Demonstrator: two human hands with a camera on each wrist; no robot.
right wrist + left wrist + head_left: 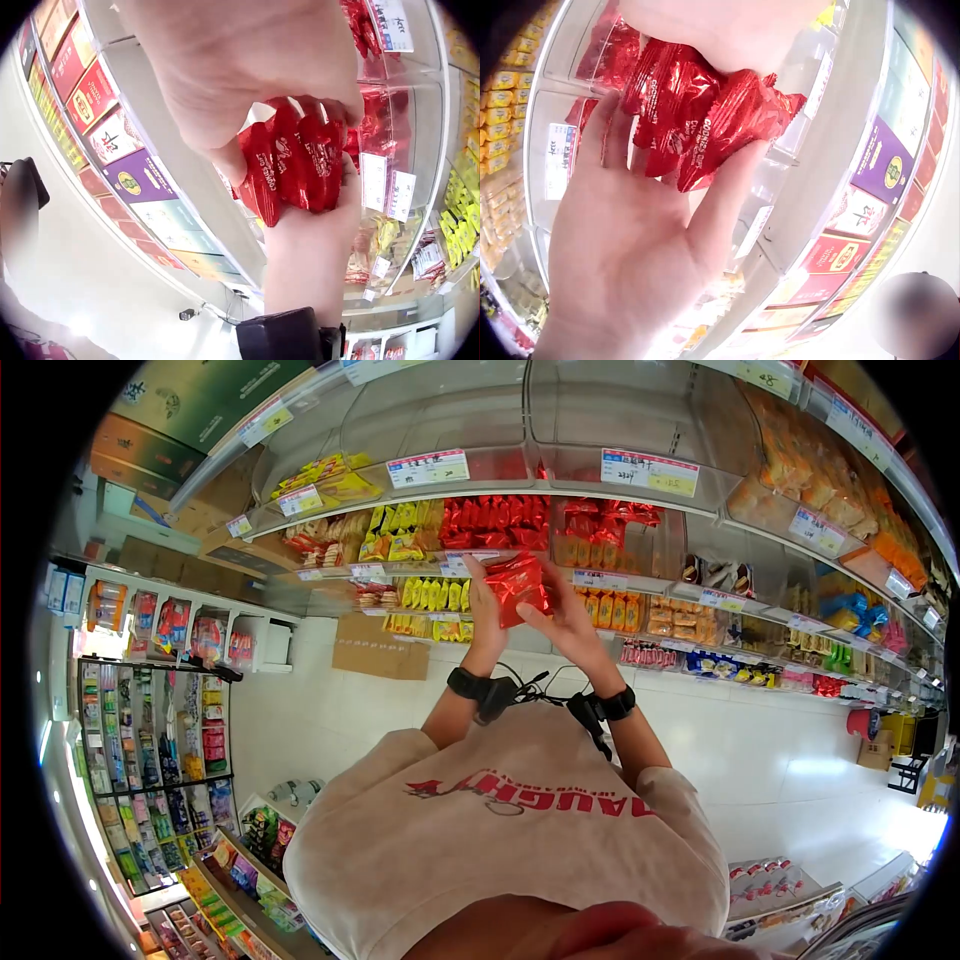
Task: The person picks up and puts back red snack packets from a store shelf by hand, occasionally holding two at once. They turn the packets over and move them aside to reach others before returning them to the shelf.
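Note:
Several shiny red packets (518, 590) are held between both hands in front of the shelves. In the left wrist view, the left hand (630, 240) has its palm showing, its thumb along one side of the red packets (697, 112) and its fingers partly hidden behind them. The right hand (572, 628) grips the packets from the other side; in the right wrist view the right hand (255, 75) curls over the red packets (296, 157), thumb at their left edge. The left hand (484, 615) also appears in the head view, upright against the packets' left side.
Bins of red packets (495, 522) and yellow packets (395, 530) fill the shelf behind the hands, with price labels (428, 468) along its edges. A cardboard box (380, 650) stands on the floor. Boxed goods (881, 165) line another shelf.

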